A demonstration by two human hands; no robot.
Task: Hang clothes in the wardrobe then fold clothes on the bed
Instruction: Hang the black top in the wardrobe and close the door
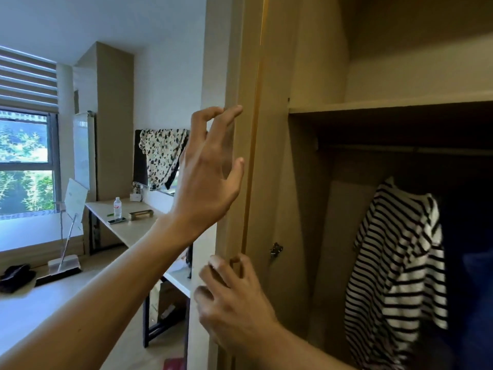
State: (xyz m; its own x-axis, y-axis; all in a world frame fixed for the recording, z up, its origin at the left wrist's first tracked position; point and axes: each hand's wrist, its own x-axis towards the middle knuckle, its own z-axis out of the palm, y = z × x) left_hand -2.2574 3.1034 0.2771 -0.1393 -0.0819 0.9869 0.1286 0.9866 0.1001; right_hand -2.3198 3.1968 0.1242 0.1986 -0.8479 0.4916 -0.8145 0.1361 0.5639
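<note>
The wardrobe stands open, and its beige door [240,62] is seen edge-on in the middle of the view. My left hand [210,177] is raised beside the door edge with its fingers spread and loosely bent, fingertips at the edge, holding nothing. Lower down, my right hand [234,297] curls its fingers round the same door edge. Inside, a black-and-white striped shirt [394,276] hangs below the dark rail [400,150]. A spotted garment [162,156] is draped over a dark panel at the far wall.
A wardrobe shelf [386,105] runs above the rail. A desk [128,231] by the wall carries a water bottle [117,206] and a phone. A broom and dustpan [64,263] and a black garment [16,276] lie at the left below the window.
</note>
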